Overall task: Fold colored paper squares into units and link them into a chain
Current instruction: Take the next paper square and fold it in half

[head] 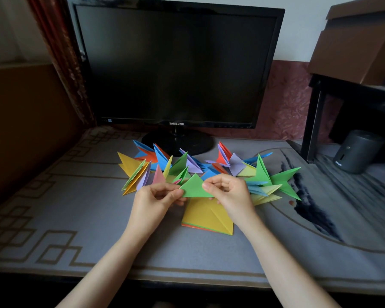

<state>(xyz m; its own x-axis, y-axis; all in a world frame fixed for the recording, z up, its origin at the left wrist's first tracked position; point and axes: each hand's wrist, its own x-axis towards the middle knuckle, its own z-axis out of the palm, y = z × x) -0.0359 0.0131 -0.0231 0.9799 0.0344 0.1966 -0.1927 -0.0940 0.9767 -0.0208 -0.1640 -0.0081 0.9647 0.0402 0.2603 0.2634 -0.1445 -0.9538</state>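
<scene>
Mid-fold: your left hand (156, 197) and right hand (228, 190) each keep a pinching grip on the green triangle (192, 185), above the yellow paper stack (206, 215); next, likely sharpen creases, then link to the chain (209, 167).

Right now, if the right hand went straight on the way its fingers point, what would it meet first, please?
Probably the left hand: the right hand points leftward along the green triangle it pinches, whose other corner the left hand holds; depth is unclear.
</scene>
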